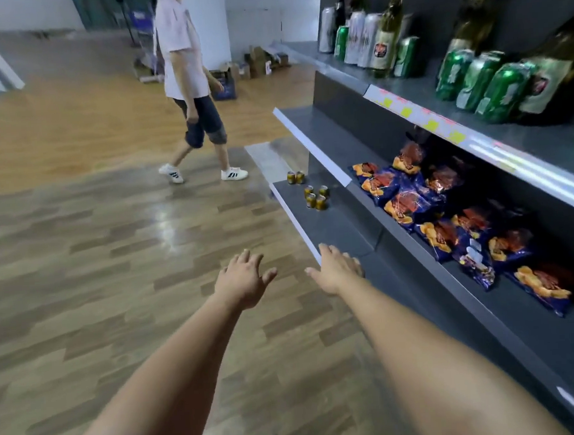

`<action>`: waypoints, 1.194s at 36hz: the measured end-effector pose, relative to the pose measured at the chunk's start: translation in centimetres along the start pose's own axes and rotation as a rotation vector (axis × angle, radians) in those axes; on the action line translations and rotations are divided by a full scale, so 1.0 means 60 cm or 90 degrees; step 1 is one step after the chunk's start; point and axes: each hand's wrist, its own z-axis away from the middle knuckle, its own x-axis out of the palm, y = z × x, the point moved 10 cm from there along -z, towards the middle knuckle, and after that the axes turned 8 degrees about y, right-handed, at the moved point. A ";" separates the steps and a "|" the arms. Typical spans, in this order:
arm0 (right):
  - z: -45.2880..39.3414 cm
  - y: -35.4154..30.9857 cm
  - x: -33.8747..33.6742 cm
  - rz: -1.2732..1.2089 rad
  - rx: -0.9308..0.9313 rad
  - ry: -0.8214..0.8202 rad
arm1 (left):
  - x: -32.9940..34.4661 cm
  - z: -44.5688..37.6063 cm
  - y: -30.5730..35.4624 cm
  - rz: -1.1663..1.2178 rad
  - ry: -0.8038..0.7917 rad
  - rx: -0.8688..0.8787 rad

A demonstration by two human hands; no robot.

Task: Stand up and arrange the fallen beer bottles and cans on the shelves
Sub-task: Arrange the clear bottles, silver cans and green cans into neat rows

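My left hand and right hand hang spread and empty by the low grey metal shelf. Green beer cans and foil-necked bottles sit far above it; I'd raise both hands, gripping bodies low.

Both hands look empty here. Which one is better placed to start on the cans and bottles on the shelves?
Probably the right hand: open, already over the lowest shelf's edge, on the shelving side. The left hand, also open, hangs over the floor, farther from the gold cans and green cans.
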 end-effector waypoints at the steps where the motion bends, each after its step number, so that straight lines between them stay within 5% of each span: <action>1: -0.038 -0.009 -0.007 0.001 0.007 -0.002 | -0.007 -0.044 -0.010 0.003 -0.001 0.001; 18: -0.474 -0.025 -0.075 0.008 0.073 0.001 | -0.018 -0.526 -0.019 -0.012 -0.057 0.074; 43: -1.140 -0.133 -0.278 0.010 0.020 0.172 | -0.150 -1.213 -0.002 -0.038 0.000 0.136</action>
